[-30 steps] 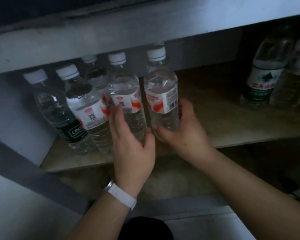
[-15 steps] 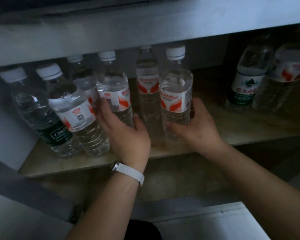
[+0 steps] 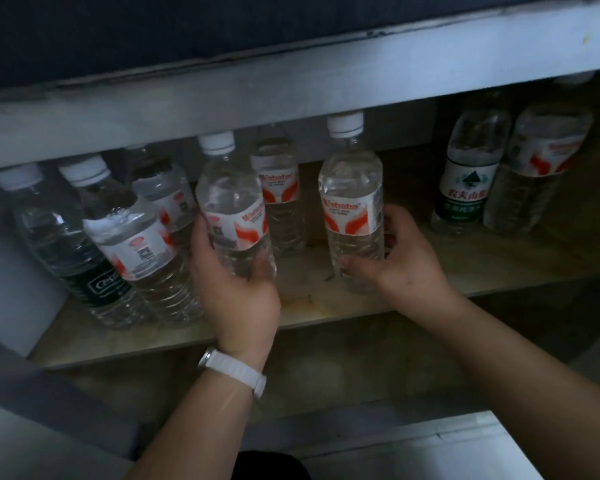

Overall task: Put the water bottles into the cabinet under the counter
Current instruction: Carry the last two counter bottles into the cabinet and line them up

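Several clear water bottles stand on the wooden cabinet shelf [image 3: 326, 311] under the grey counter edge [image 3: 291, 88]. My left hand [image 3: 238, 289] grips a white-capped bottle with a red and white label [image 3: 231, 202], which leans slightly left. My right hand [image 3: 397, 261] holds the lower part of another red-labelled bottle [image 3: 352, 199] that stands upright on the shelf. A third red-labelled bottle [image 3: 279, 195] stands behind, between the two held ones.
At the left stand a dark-labelled bottle [image 3: 66, 251] and two red-labelled bottles [image 3: 132, 233]. At the right stand a green-labelled bottle [image 3: 468, 181] and a red-labelled one [image 3: 541, 168]. A lower shelf [image 3: 326, 372] lies beneath. Bare shelf shows between my right hand and the green-labelled bottle.
My right hand has shifted its bottle to the right, widening the gap to the left bottle. The bottle behind has come into view. My left hand now wraps round its bottle.
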Motion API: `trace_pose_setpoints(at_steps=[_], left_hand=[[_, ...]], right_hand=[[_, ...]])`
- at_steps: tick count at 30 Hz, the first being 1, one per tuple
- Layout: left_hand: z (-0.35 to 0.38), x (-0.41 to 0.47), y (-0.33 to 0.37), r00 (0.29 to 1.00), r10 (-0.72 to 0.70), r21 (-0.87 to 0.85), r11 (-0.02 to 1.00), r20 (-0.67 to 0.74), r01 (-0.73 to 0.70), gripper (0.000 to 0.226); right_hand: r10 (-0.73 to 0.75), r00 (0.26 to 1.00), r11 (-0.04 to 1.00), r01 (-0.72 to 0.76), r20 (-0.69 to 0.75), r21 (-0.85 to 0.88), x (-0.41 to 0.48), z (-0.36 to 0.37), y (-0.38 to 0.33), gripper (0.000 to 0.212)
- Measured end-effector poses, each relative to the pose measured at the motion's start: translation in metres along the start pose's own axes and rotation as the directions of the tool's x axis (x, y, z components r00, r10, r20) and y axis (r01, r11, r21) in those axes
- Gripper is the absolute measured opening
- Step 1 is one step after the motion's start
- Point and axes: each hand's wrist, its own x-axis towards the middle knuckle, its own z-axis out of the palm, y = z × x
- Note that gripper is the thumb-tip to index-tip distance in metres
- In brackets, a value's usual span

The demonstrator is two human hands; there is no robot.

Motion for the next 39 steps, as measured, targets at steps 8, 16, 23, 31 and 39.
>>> trace_pose_setpoints(at_steps=[8, 16, 23, 31, 39], left_hand=[[0.021, -0.009, 0.012, 0.963, 0.000, -0.180, 0.982, 0.270, 0.050, 0.082], [0.059, 0.002, 0.012, 0.857, 0.024, -0.236, 0.965, 0.516, 0.115, 0.083], [0.057, -0.001, 0.005, 0.827, 0.020, -0.256, 0.955, 0.563, 0.151, 0.077], [0.068, -0.011, 0.019, 0.861, -0.150, 0.012, 0.986, 0.485, 0.165, 0.066], [0.092, -0.004, 0.017, 0.867, -0.106, -0.022, 0.991, 0.487, 0.133, 0.052]], right_hand=[[0.040, 0.998, 0.999, -0.039, -0.038, 0.020, 0.006, -0.036, 0.014, 0.079], [0.075, 0.995, 0.983, -0.085, 0.063, 0.163, 0.008, -0.055, 0.025, 0.071], [0.111, 0.992, 0.993, -0.109, -0.066, 0.036, 0.000, -0.038, 0.022, 0.081], [0.080, 0.932, 0.979, -0.140, -0.355, -0.149, -0.001, -0.009, 0.036, 0.084], [0.069, 0.932, 0.961, -0.158, -0.355, -0.226, 0.018, -0.015, 0.032, 0.054]])
